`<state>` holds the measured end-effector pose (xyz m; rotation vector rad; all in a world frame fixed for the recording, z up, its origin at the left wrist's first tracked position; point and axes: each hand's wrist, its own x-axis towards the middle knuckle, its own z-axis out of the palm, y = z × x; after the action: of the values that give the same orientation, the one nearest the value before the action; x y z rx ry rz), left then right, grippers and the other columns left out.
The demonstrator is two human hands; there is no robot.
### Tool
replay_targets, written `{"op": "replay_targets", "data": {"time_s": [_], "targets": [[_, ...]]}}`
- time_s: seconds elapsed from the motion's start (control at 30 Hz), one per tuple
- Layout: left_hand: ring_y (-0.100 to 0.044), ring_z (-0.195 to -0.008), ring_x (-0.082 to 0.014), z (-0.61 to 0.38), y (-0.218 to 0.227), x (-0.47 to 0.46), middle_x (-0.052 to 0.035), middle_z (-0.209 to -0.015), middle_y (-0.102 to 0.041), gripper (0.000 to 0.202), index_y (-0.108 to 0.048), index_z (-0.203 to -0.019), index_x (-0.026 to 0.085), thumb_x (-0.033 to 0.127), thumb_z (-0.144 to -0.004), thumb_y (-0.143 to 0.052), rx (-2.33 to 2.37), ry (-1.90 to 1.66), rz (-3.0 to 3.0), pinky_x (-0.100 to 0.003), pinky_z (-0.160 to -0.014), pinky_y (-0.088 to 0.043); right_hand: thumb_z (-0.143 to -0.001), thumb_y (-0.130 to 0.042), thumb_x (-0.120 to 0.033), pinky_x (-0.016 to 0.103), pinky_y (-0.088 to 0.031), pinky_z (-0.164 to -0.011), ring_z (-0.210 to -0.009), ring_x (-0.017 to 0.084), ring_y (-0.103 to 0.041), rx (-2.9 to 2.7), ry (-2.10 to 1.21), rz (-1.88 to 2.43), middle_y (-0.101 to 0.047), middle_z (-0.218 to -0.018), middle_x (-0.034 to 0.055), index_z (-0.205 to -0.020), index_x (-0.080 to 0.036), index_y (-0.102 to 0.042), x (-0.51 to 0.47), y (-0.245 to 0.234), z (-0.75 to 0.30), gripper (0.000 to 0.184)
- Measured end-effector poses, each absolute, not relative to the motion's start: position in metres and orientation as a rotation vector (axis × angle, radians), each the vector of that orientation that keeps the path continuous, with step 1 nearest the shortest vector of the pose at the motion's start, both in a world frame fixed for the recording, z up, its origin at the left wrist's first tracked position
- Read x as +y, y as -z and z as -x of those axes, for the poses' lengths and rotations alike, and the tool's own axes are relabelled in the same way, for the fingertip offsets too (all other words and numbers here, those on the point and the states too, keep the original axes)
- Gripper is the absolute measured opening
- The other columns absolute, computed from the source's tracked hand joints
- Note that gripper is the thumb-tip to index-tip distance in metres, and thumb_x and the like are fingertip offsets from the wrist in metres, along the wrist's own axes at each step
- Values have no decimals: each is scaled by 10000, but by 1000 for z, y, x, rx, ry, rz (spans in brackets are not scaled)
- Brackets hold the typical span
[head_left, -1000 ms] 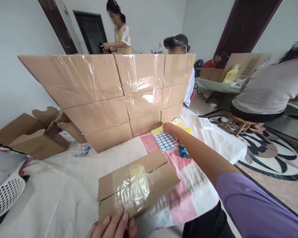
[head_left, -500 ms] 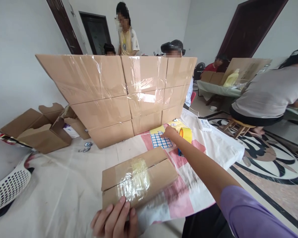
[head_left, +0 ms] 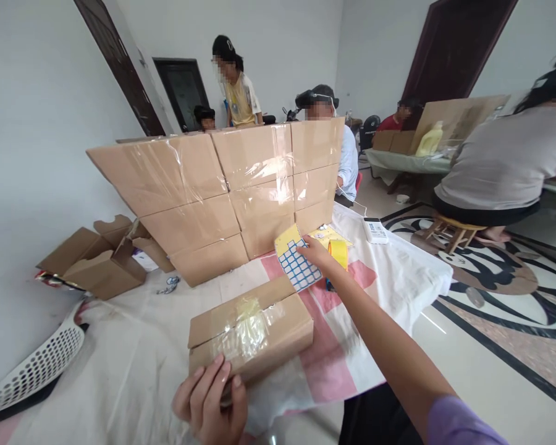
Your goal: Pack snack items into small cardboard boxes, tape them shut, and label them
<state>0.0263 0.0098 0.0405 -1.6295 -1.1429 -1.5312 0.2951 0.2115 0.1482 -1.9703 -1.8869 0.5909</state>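
A flat cardboard box (head_left: 273, 334), closed with clear tape over its middle seam, lies on the cloth-covered table in front of me. My left hand (head_left: 213, 395) grips its near left edge, fingers on the top and thumb at the front side. Farther off, my right hand (head_left: 315, 253) pinches a sheet of blue-bordered labels (head_left: 296, 262) on yellow backing, tilted up off the table. Just right of that hand stands a roll of yellow tape (head_left: 338, 252), partly hidden by my wrist. Behind the labels lies another yellow sheet (head_left: 336, 235).
A tall taped cardboard partition (head_left: 259, 185) stands across the table's far side. Open cardboard boxes (head_left: 106, 259) sit at left, near a white perforated chair back (head_left: 41, 364). A small white box (head_left: 375, 230) lies at the right edge. Several people are nearby.
My right hand has lifted the label sheet off the table. The left hand stays on the box, whose near side shows more now. My view has shifted slightly.
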Motion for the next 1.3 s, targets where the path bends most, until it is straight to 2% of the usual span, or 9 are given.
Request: {"op": "replay_targets", "data": {"time_s": [0.1, 0.2, 0.3, 0.4, 0.47, 0.63, 0.9, 1.07, 1.3], "targets": [[-641, -932, -253, -47, -73, 0, -66, -877, -718, 77, -696, -925, 196, 209, -850, -687, -1248, 1726, 1509, -459, -908, -474, -1000, -417, -254, 244, -489, -772, -943, 171, -623, -1715, -495, 1643, -672, -1079, 47, -1174, -188, -564, 162, -155, -313, 237], [-615, -797, -205, -84, -119, -10, -9, -767, -659, 80, -649, -807, 216, 180, -814, -721, -1123, 1814, 1460, -404, -792, -486, -985, -486, -396, 246, -381, -583, -660, 147, -506, -1454, -540, 1256, -551, -741, -17, -881, -197, -579, 111, -152, -323, 244], [-652, -827, -191, -131, -163, -9, -29, -891, -693, 169, -681, -973, 204, 115, -834, -717, -1177, 1629, 1913, -386, -802, -504, -987, -544, -452, 244, -332, -555, -610, 125, -438, -1259, -586, 1082, -455, -650, -37, -731, -204, -539, 63, -151, -321, 356], [-653, -1037, -244, -173, -188, -1, -93, -1110, -696, 323, -656, -1181, 199, 315, -888, -723, -1318, 1501, 2094, -429, -923, -498, -990, -585, -396, 251, -416, -635, -698, 142, -534, -1223, -636, 943, -582, -730, -11, -800, -209, -643, 25, -158, -315, 274], [-644, -1113, -250, -190, -191, 2, -105, -1186, -682, 381, -637, -1234, 205, 371, -899, -707, -1381, 1607, 2180, -418, -945, -520, -990, -595, -376, 265, -461, -681, -733, 157, -578, -1232, -729, 829, -644, -775, 3, -880, -227, -717, 10, -162, -314, 221], [-688, -1062, -210, -199, -178, -3, -68, -1166, -726, 305, -676, -1212, 232, 279, -910, -689, -1506, 1852, 2218, -342, -891, -578, -984, -611, -354, 288, -521, -751, -771, 169, -641, -1159, -924, 617, -724, -865, 22, -975, -265, -793, 1, -159, -318, 202], [-742, -879, -197, -198, -178, -12, -58, -1037, -795, 249, -731, -1117, 213, 178, -871, -716, -1355, 1698, 2179, -324, -801, -606, -945, -641, -192, 263, -498, -732, -776, 149, -628, -1206, -895, 455, -703, -870, 14, -961, -280, -804, 3, -154, -318, 186], [-725, -872, -165, -199, -183, -17, -16, -1018, -794, 244, -733, -1091, 252, 121, -897, -664, -1315, 1645, 2278, -322, -867, -572, -893, -660, -116, 265, -458, -710, -732, 139, -573, -1187, -887, 443, -666, -830, -3, -946, -286, -803, 3, -153, -320, 227], [-716, -897, -154, -200, -185, -21, 29, -1008, -786, 237, -743, -1089, 292, 166, -950, -598, -1432, 1723, 2303, -303, -880, -550, -893, -602, -79, 274, -458, -714, -767, 151, -610, -1176, -887, 430, -707, -894, 4, -957, -294, -801, -2, -155, -320, 300]]}}
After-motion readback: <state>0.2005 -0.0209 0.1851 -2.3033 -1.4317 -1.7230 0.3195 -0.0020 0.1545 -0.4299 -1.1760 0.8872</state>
